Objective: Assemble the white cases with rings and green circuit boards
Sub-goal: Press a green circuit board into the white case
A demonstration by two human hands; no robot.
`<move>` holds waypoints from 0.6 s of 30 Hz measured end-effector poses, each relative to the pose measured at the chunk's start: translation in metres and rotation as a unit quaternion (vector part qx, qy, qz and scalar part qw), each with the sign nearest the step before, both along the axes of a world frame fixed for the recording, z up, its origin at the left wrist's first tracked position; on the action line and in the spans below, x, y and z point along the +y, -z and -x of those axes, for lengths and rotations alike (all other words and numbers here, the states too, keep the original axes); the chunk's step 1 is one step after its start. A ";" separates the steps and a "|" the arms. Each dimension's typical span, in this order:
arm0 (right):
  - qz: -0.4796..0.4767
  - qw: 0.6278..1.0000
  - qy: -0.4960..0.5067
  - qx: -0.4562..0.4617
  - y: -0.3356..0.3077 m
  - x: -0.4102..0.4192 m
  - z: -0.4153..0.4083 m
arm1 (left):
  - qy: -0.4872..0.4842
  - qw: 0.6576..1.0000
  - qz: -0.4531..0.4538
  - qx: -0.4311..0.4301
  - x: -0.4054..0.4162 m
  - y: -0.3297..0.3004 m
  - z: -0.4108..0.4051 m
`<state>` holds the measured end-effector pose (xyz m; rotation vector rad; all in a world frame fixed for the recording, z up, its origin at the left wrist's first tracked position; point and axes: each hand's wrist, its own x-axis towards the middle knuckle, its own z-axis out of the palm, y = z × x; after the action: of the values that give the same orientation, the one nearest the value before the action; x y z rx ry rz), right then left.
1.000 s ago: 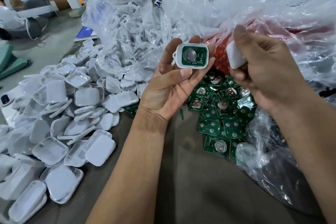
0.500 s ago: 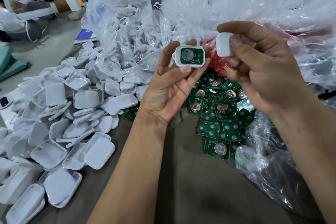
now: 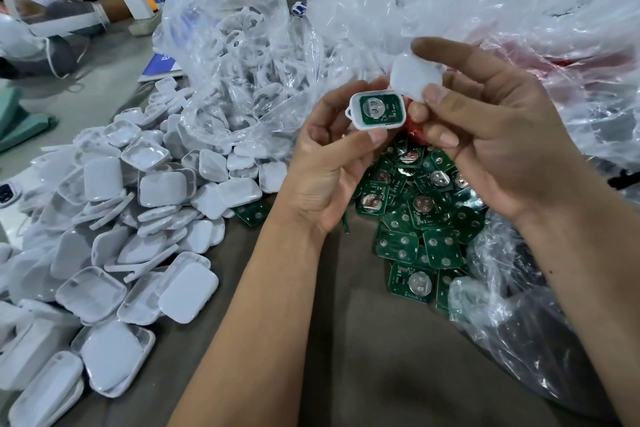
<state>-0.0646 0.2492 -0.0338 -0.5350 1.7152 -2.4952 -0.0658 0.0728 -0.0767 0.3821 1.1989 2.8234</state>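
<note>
My left hand (image 3: 332, 163) grips a white case half (image 3: 358, 121) between thumb and fingers; a green circuit board (image 3: 378, 109) with a round metal cell holder lies inside it, facing up. My right hand (image 3: 491, 135) pinches a second white case half (image 3: 414, 78) between index finger and thumb, just above and right of the first, its edge close to the first case's rim. Loose green circuit boards (image 3: 415, 218) lie heaped on the table below both hands. A pile of white case halves (image 3: 138, 211) spreads across the left.
A clear plastic bag of white rings (image 3: 239, 55) stands behind the case pile. Crumpled clear plastic (image 3: 519, 3) over something red fills the back right, and more plastic (image 3: 519, 322) lies at the right. Another person's arm (image 3: 104, 7) and a charger sit far left.
My right hand has swung the second case half leftward and turned it, bringing it next to the case in my left hand. My left hand has stayed nearly still.
</note>
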 end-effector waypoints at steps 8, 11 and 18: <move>-0.051 0.993 0.101 0.024 0.005 -0.004 0.003 | -0.138 0.983 0.122 0.003 0.012 0.001 -0.001; -0.074 0.990 0.118 0.033 0.009 -0.007 0.006 | -0.163 0.976 0.146 0.005 0.016 0.002 -0.002; -0.078 0.987 0.138 0.032 0.011 -0.008 0.007 | -0.168 0.971 0.169 0.003 0.020 0.002 -0.003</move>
<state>-0.0721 0.2416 -0.0449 -0.3923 2.1193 -2.5107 -0.0624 0.0924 -0.0783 0.1788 1.8647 2.7893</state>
